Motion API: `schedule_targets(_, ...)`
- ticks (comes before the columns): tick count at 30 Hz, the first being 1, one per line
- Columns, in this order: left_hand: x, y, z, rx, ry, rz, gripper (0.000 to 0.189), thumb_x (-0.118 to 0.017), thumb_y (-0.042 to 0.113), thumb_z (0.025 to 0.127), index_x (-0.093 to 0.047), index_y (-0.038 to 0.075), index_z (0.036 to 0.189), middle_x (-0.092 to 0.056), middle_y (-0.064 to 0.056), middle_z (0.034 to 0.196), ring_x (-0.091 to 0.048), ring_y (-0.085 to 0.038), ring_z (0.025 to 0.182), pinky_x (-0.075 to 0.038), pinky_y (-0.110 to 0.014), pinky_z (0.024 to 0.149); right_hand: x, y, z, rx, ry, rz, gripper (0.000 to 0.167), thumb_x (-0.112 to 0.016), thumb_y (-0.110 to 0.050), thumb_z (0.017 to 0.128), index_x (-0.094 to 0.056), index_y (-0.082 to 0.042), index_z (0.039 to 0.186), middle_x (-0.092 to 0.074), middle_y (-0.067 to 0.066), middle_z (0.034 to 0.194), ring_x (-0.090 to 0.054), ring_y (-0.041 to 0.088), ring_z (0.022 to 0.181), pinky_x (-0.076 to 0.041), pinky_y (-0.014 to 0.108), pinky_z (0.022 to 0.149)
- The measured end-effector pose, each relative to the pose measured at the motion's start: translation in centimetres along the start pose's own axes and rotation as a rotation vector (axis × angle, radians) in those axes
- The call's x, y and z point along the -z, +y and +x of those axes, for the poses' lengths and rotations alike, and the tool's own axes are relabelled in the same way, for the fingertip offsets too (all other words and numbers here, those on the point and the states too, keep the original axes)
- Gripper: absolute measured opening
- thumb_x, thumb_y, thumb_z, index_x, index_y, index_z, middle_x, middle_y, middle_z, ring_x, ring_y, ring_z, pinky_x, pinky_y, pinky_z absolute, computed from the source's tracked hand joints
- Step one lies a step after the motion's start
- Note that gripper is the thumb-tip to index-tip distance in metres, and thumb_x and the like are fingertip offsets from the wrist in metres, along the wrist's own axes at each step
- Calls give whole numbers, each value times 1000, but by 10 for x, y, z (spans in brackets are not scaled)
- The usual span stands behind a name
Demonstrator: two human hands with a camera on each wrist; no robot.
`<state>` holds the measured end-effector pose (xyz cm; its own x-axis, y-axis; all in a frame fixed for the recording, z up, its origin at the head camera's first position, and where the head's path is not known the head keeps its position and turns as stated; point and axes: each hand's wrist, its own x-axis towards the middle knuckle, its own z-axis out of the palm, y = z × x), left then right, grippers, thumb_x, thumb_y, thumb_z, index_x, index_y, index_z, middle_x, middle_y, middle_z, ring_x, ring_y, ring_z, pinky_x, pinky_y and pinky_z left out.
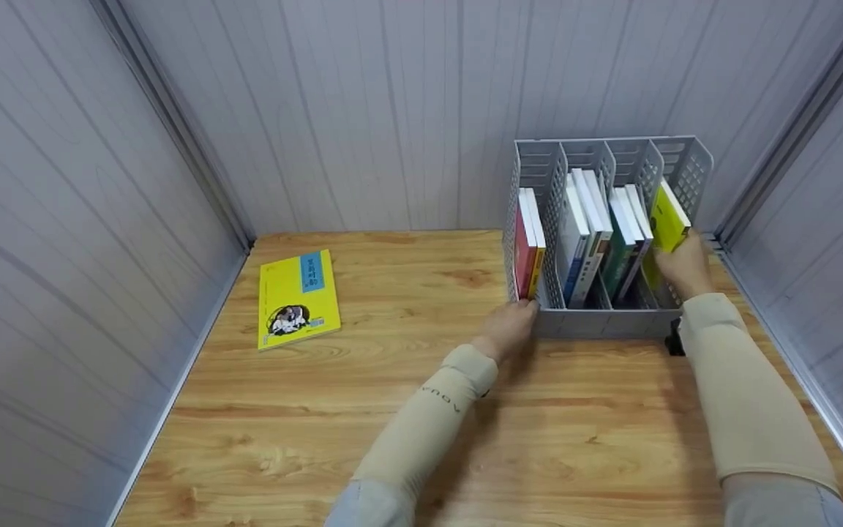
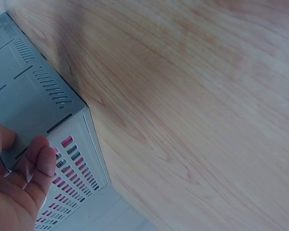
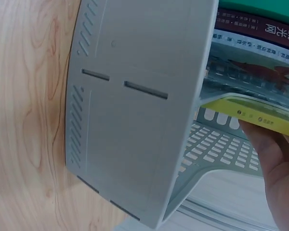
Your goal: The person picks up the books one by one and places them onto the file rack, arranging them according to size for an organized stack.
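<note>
A grey file rack (image 1: 597, 322) stands against the back wall, divided into several upright compartments. My right hand (image 1: 686, 265) holds a thin yellow book (image 1: 667, 218) that is partly inside the rightmost compartment; in the right wrist view the thumb and fingers pinch its yellow spine (image 3: 260, 119). At the rack's front left corner is my left hand (image 1: 511, 326), its thumb on the front face and its curled fingers at the perforated side (image 2: 70, 183). Red and yellow-spined books (image 1: 527, 241) stand in the leftmost compartment. White-edged books (image 1: 586, 234) and green and purple ones (image 1: 626, 241) fill the middle compartments.
Another yellow book (image 1: 293, 300) with a blue label lies flat at the left of the wooden table (image 1: 407, 293). Grey panel walls (image 1: 392, 110) enclose the back and both sides. A small black object (image 1: 675, 340) sits by the rack's front right corner.
</note>
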<state>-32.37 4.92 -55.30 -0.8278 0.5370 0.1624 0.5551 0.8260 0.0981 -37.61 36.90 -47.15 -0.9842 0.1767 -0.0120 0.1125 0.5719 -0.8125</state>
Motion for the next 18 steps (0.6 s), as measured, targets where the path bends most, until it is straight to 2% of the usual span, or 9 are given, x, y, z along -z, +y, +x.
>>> schedule_targets(4, 1, 0, 0, 5, -3, -7, 28, -49, 12, 114, -67, 8, 136, -77, -7, 125, -77, -21, 110, -64, -32, 92, 1, 2, -2, 24, -3, -6, 66, -50, -11, 103, -24, 14, 159, -45, 34, 141, -53, 39, 116, -52, 27, 75)
schedule_targets(8, 0, 1, 0, 15, -8, 1, 29, -49, 12, 114, -68, 9, 136, -77, -6, 125, -77, -21, 109, -64, -33, 90, 3, 1, -3, 22, 14, -3, 66, -54, -11, 102, -27, 15, 157, -47, 33, 138, -54, 38, 115, -48, 17, 66)
schedule_targets(11, -1, 2, 1, 26, -13, 3, 29, -49, 12, 114, -68, 10, 136, -77, -5, 125, -77, -21, 108, -65, -33, 89, 5, 0, -3, 17, 34, -30, 65, -55, -16, 104, -31, 15, 157, -48, 37, 142, -56, 43, 119, -53, 25, 72)
schedule_targets(15, -2, 2, 1, 28, -15, -11, 29, -49, 11, 113, -67, 9, 136, -77, -5, 126, -76, -21, 109, -64, -33, 91, 9, 0, -5, 40, 50, -51, 66, -55, -23, 107, -34, 13, 159, -48, 40, 148, -56, 50, 127, -56, 50, 93)
schedule_targets(17, -2, 2, 0, 26, -17, -24, 29, -49, 10, 113, -67, 9, 137, -76, -6, 127, -76, -22, 111, -64, -33, 94, 9, -2, -6, 71, 63, -38, 65, -56, -22, 108, -36, 11, 159, -50, 38, 149, -56, 49, 131, -55, 53, 99)
schedule_targets(18, -2, 2, 0, 25, -20, -26, 29, -49, 11, 113, -66, 9, 137, -76, -6, 127, -76, -22, 112, -64, -34, 95, 8, -3, -8, 87, 74, -30, 62, -57, -22, 108, -38, 9, 159, -51, 36, 148, -57, 46, 130, -56, 48, 97)
